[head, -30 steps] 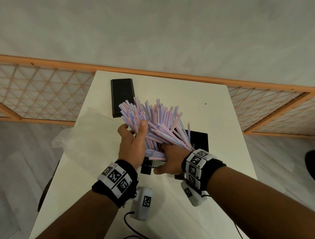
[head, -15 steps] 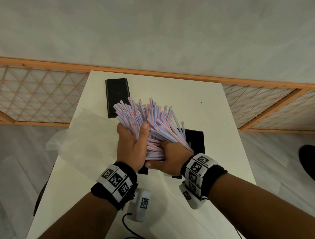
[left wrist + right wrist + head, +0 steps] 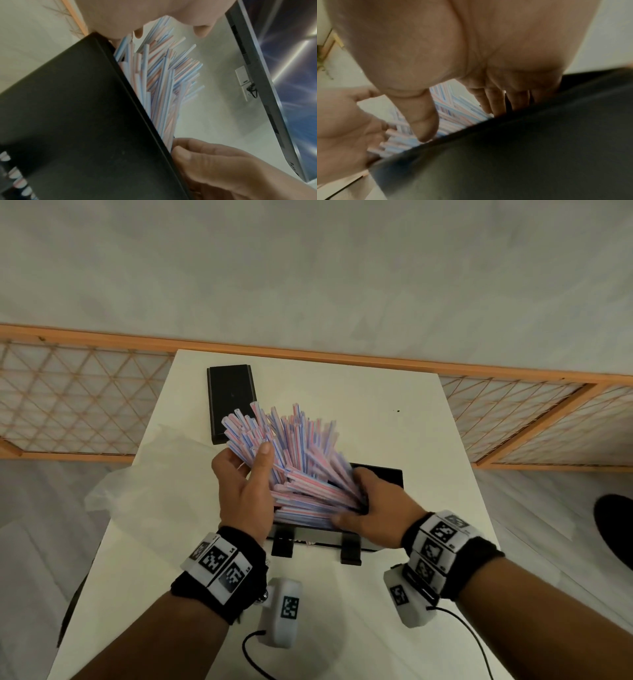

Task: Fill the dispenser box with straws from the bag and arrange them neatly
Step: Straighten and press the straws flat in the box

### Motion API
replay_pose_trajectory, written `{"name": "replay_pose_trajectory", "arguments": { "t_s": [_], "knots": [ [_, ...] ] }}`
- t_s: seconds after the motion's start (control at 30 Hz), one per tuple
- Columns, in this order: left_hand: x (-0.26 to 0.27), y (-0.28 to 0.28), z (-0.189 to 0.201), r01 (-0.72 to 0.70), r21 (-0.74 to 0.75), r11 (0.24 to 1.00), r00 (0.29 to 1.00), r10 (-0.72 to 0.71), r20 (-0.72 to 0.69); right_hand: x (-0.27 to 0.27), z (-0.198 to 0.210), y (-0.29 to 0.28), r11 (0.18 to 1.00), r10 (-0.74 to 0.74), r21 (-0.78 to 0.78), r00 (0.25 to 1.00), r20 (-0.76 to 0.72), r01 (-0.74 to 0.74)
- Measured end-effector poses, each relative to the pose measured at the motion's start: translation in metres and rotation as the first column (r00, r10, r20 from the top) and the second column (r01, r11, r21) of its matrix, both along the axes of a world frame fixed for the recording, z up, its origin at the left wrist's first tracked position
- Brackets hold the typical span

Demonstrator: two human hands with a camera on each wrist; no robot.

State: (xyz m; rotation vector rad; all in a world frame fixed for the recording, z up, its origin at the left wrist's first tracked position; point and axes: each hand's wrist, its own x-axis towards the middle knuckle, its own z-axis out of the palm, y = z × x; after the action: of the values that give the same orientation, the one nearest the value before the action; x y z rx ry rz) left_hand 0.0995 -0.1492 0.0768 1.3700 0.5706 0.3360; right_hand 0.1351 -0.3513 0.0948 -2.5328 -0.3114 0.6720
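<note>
Fingers, left hand: curled round the left side of the straws, thumb laid up along the bundle's near face, fingertips behind and hidden in the head view. Left wrist view shows two fingertips bent over the straw tops.

Fingers, right hand: fairly straight, pressed down against the right ends of the straws at the box's right end, thumb out along the near edge. Right wrist view shows the fingertips reaching the black rim, thumb pointing down at the straws; the picture is blurred.

Straws: pink, blue and white striped, a large fanned bundle. Lower ends sit inside the dispenser box; upper ends splay up and to the left, uneven. A few straw ends show at the slot on the box front in the left wrist view.

Dispenser box: black, open-topped, on the white table, two black feet at the near side. Interior mostly hidden by straws and hands.

Bag: clear plastic, crumpled, on the table left of the box; contents cannot be told.

Black lid: flat on the table beyond the bag, its near edge covered by straw tips.

Writing: none readable. Black-and-white square markers on both wristbands and on the wrist cameras.

Monitor: edge only, in the left wrist view, cut off.
</note>
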Motion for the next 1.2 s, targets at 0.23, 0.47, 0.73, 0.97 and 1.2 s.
{"name": "replay_pose_trajectory", "arguments": {
  "t_s": [0.23, 0.47, 0.73, 0.97, 1.2],
  "knots": [
    [-0.002, 0.000, -0.002, 0.001, -0.031, 1.000, 1.000, -0.002, -0.017, 0.007, -0.021, 0.009, 0.972, -0.078, -0.219, 0.997, 0.028, 0.082],
    [-0.002, -0.006, -0.004, 0.013, 0.063, 0.998, 1.000, -0.013, 0.007, 0.008, -0.022, 0.021, 0.992, -0.005, -0.125, 0.999, -0.050, -0.001],
    [-0.001, -0.008, 0.001, 0.012, -0.003, 1.000, 0.992, -0.011, 0.126, 0.011, -0.025, 0.032, 0.991, 0.127, -0.054, 0.985, 0.113, -0.121],
    [0.000, 0.002, 0.015, 0.015, 0.010, 1.000, 0.982, -0.016, 0.191, -0.012, -0.010, 0.032, 0.991, 0.122, 0.022, 0.964, 0.235, -0.130],
    [-0.005, 0.008, 0.047, -0.078, 0.464, 0.882, 0.973, -0.034, 0.227, -0.009, 0.027, -0.022, 0.993, -0.065, -0.075, 0.941, 0.331, 0.095]
  ]
}}
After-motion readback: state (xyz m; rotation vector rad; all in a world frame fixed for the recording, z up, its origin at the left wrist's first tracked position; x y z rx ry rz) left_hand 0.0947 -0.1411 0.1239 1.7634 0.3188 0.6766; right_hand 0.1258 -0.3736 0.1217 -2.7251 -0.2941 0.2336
